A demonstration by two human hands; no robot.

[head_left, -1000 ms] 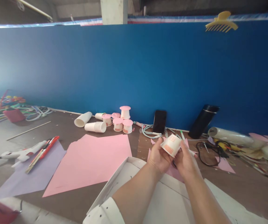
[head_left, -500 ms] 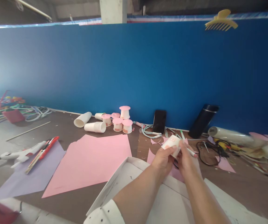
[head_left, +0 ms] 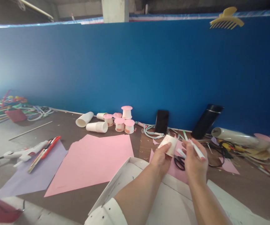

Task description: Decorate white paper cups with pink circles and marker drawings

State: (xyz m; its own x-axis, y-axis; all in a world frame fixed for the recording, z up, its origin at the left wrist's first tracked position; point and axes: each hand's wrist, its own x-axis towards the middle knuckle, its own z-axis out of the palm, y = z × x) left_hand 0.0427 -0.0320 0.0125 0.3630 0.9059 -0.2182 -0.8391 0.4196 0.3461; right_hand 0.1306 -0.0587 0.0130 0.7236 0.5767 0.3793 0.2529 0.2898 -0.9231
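My left hand point(head_left: 161, 158) is closed around a white paper cup point(head_left: 170, 144) with a reddish printed mark on its side. To its right, my right hand point(head_left: 196, 161) grips a white marker pen point(head_left: 197, 149) with a pinkish-red end pointing down to the right. The two hands are apart, above the table. Between them, black-handled scissors point(head_left: 180, 163) lie on pink paper point(head_left: 175, 171), partly hidden. Beyond the left hand, several small cups with pink paper discs point(head_left: 126, 112) stand by the blue panel, one stacked on top of the others.
Left of the hands lie a large pink sheet point(head_left: 92, 162), a purple sheet point(head_left: 52, 165), a red utility knife point(head_left: 44, 153) and a white glue gun point(head_left: 27, 153). A phone point(head_left: 162, 122) and a black flask point(head_left: 206, 122) lean on the blue panel point(head_left: 135, 68). A white board point(head_left: 172, 203) lies beneath my forearms.
Both hands were together at the cup; now they are apart. The right hand has moved right with the marker pen, and the left has shifted slightly left with the cup. The scissors show between them.
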